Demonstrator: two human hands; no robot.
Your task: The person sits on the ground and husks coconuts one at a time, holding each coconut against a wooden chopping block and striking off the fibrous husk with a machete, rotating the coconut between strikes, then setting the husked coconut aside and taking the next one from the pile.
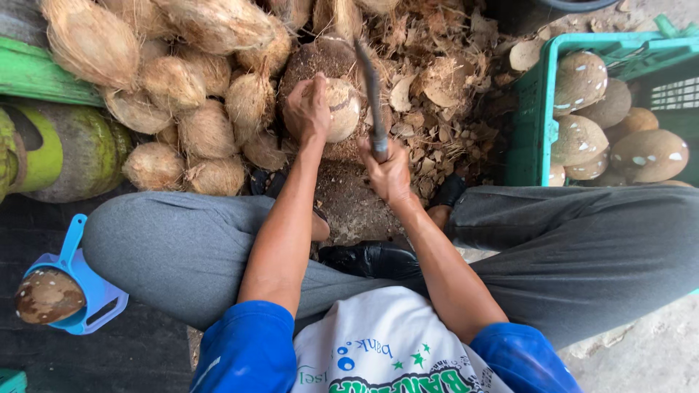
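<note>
My left hand grips a partly husked coconut and steadies it on a round wooden block. My right hand is closed around the handle of a long dark blade, which points away from me and lies just right of the coconut. Brown husk chips cover the ground around the block.
A pile of fibrous unpeeled coconuts lies at the upper left. A green plastic crate at the right holds several peeled coconuts. A blue scoop with one peeled coconut sits at lower left. A green cylinder lies left.
</note>
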